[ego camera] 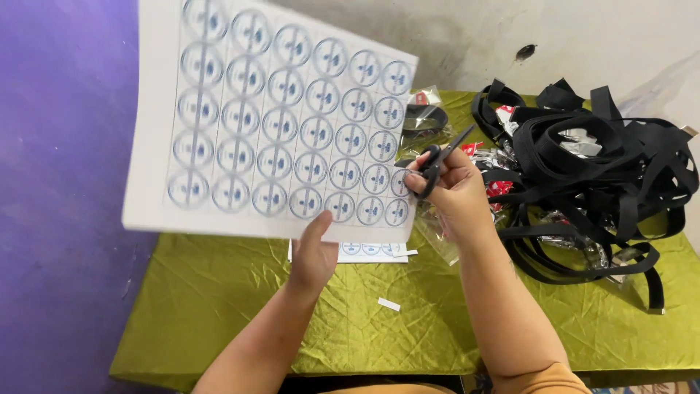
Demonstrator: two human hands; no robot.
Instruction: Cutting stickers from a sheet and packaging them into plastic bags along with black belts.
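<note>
We grip the sheet [281, 120] of round blue stickers in our left hand [313, 255], nearly all rows uncut. Our right hand [452, 186] closes its fingers on the scissors [441, 157] at the sheet's right edge; only a short cut strip [373, 250] lies on the green cloth [219, 299].

Soft, even daylight, faint shadows on the green cloth [219, 292], slight motion blur over the raised printed sheet [270, 117].

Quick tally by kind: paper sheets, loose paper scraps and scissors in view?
Sticker sheets: 2, one held up by the left hand, one lying on the green cloth
Loose paper scraps: 1
Scissors, in the right hand: 1
Total: 4
</note>
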